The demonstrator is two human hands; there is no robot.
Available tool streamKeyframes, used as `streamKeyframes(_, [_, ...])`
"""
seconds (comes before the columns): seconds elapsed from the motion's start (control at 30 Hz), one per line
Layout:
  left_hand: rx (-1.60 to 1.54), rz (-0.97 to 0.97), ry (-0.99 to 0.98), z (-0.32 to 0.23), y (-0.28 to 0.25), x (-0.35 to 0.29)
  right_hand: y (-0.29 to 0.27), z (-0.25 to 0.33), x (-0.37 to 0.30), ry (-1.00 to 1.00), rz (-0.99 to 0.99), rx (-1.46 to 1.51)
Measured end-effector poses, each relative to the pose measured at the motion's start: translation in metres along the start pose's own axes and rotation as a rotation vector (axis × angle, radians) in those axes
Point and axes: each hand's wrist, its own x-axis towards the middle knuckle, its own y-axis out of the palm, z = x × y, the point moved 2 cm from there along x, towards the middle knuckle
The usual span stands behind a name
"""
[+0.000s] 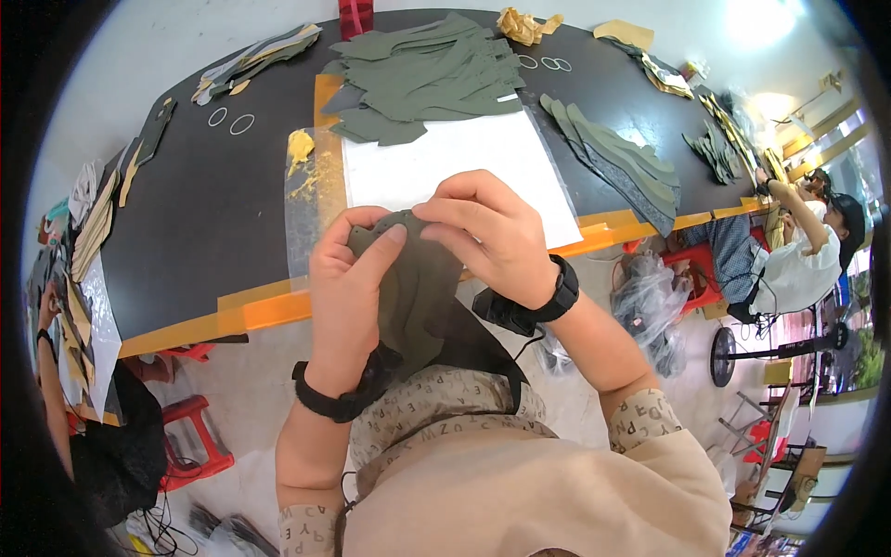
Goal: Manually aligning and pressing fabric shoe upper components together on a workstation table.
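Observation:
Dark green cut pieces (418,297) of thin sheet material hang in front of me at the table's near edge, apparently several stacked together. My left hand (343,278) grips them at the upper left, its thumb pressed on top. My right hand (492,237) is closed, with thumb and fingers pinching the upper right edge; its fingertips partly hide that edge. Beyond my hands lies a white sheet (445,167), and at its far end a heap of similar green pieces (427,79) is spread.
A yellow lump (300,147) sits on clear plastic, left of the white sheet. Curved green strips (617,153) lie to the right. White rings (241,124) rest on the dark table (223,213). Co-workers' arms (803,209) show at both sides. A red stool (197,441) stands lower left.

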Motion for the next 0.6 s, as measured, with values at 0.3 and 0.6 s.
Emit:
streamKeyframes(0.3, [0.132, -0.033, 0.051, 0.002, 0.002, -0.004, -0.002, -0.002, 0.003, 0.169, 0.094, 0.235])
streamKeyframes(0.6, [0.221, -0.086, 0.09, 0.005, 0.0, -0.004, -0.01, 0.011, -0.005, -0.29, 0.098, -0.092])
